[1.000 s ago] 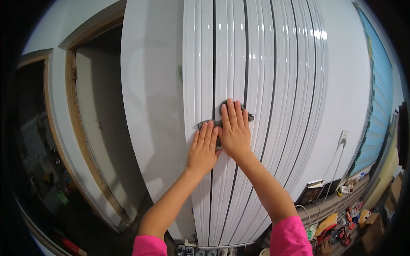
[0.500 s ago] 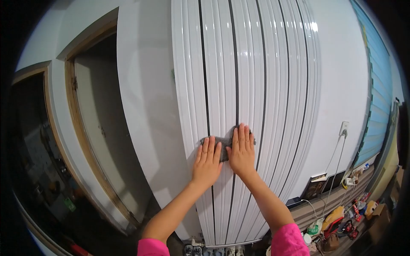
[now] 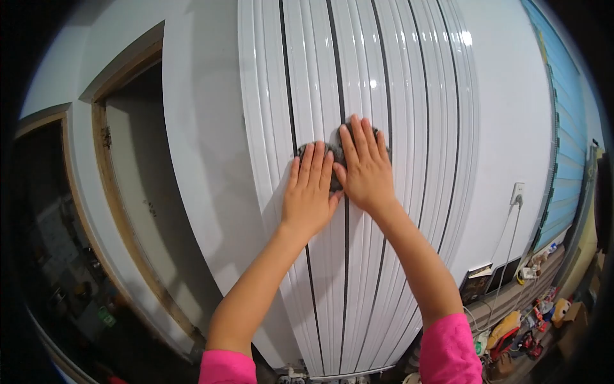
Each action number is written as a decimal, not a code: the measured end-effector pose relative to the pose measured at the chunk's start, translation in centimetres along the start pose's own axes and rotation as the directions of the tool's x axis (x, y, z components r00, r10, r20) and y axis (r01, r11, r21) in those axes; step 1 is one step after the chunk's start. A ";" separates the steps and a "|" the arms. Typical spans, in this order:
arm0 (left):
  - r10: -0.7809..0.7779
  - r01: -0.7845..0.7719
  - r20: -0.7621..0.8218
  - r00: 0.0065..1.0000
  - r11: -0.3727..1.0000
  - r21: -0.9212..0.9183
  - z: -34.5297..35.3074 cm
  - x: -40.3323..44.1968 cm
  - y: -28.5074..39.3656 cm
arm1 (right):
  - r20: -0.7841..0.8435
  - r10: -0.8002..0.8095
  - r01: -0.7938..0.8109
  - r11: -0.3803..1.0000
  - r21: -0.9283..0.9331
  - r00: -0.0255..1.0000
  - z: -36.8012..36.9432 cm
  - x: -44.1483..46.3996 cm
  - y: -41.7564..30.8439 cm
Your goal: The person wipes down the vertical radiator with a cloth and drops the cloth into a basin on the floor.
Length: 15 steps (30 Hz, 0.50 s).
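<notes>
A tall white ribbed panel (image 3: 323,281), which looks like a vertical radiator with dark gaps between its glossy slats, fills the middle of the view. Against it lies a dark grey cloth (image 3: 336,154), mostly covered by my hands. My left hand (image 3: 308,192) lies flat on the cloth's left part, fingers stretched upward. Slightly higher, my right hand (image 3: 367,168) presses on the right part with its fingers spread. The two thumbs are close together near the cloth's lower edge. Neither hand is closed around the cloth.
To the left are a wood-framed doorway (image 3: 102,147) and a darker opening. At right, a wall socket (image 3: 517,193) has a plugged-in cord hanging down. Toys and bags (image 3: 508,329) crowd the lower right, below a blue blind (image 3: 569,173).
Both hands have slid up the panel, carrying the grey cloth with them and staying flat on it. The camera view has shifted slightly.
</notes>
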<state>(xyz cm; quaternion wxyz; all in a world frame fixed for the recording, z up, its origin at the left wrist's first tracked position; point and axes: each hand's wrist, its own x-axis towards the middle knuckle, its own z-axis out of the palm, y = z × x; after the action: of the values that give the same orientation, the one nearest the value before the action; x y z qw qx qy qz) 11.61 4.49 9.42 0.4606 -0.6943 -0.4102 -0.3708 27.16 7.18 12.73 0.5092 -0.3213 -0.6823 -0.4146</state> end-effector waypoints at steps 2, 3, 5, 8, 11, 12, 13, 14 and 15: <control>-0.031 0.031 0.004 0.999 0.998 0.051 0.1 0.9 -0.2 | -0.018 0.005 -0.005 1.000 -0.030 1.000 0.3 0.9 0.3; -0.035 0.036 -0.004 0.999 0.998 0.053 0.3 0.8 0.0 | -0.025 0.011 -0.012 0.999 -0.039 1.000 0.4 0.7 0.3; -0.044 0.045 -0.012 0.999 0.998 0.051 0.5 0.5 0.2 | -0.027 0.062 -0.063 0.998 -0.023 0.998 0.5 0.3 -0.1; -0.052 0.050 0.032 0.998 0.996 0.070 0.4 -0.1 0.7 | -0.014 0.089 -0.089 0.996 0.000 0.996 0.3 -0.8 -0.4; 0.006 -0.005 0.066 0.998 1.000 -0.015 0.3 -0.7 0.6 | -0.003 0.080 -0.080 0.996 0.025 0.997 0.2 -1.9 -0.1; 0.013 -0.011 0.088 0.996 1.000 -0.023 0.3 -0.9 0.7 | -0.001 0.070 -0.070 0.997 0.034 0.998 0.2 -2.3 0.0; 0.019 -0.016 0.109 0.994 0.999 -0.030 0.2 -1.2 0.9 | 0.018 0.068 -0.068 0.997 0.029 0.998 0.1 -2.8 0.1; 0.021 -0.017 0.122 0.992 0.999 -0.036 0.3 -2.2 1.4 | 0.032 0.058 -0.058 0.998 0.022 0.998 0.0 -4.0 -0.1; 0.030 -0.026 0.127 0.991 0.999 -0.038 0.4 -2.7 1.7 | 0.047 0.055 -0.056 0.998 0.018 0.997 -0.1 -4.5 -0.1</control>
<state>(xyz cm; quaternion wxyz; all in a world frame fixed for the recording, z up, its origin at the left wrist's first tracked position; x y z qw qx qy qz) 12.20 3.89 6.32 0.4258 -0.7306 -0.4222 -0.3264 28.34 7.01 8.36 0.5077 -0.3445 -0.6887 -0.3863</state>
